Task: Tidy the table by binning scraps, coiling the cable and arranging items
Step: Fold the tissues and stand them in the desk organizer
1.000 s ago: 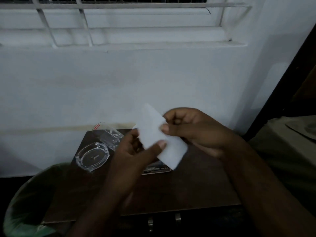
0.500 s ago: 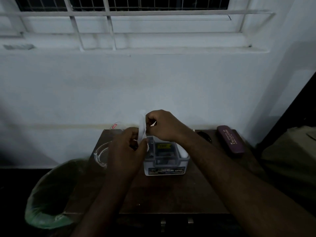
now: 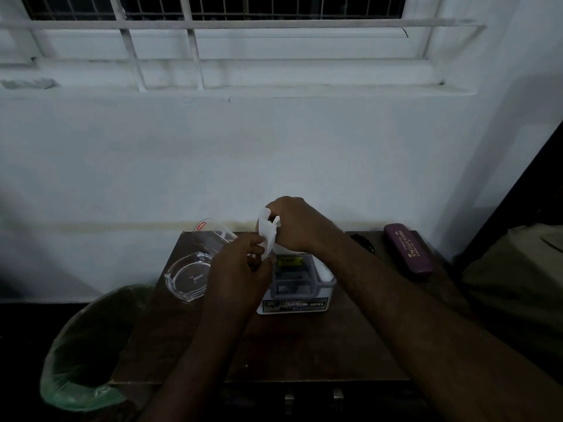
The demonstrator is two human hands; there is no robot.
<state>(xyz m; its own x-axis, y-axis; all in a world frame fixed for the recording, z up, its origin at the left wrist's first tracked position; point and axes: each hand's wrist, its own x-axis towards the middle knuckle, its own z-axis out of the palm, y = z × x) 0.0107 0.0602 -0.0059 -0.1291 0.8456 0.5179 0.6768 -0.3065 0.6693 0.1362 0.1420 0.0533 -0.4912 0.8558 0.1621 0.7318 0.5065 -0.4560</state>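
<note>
A white paper scrap [image 3: 267, 233] is pinched between both hands above the back of the small dark wooden table [image 3: 292, 345]. My left hand [image 3: 240, 269] grips its lower end and my right hand [image 3: 294, 225] grips its upper end; the paper looks crumpled and narrow. Below the hands stands a clear-topped box marked OPEL [image 3: 297, 284]. A bin lined with a green bag [image 3: 82, 351] stands on the floor at the table's left edge.
A glass ashtray [image 3: 189, 277] and a clear glass with a red label [image 3: 213, 239] sit at the table's back left. A maroon spectacle case [image 3: 408, 248] lies at the back right, next to a small dark object [image 3: 362, 242]. The white wall is just behind.
The paper was a flat sheet held up close; now it is folded or crumpled small between both hands, which have moved away toward the table's back. The view has widened.
</note>
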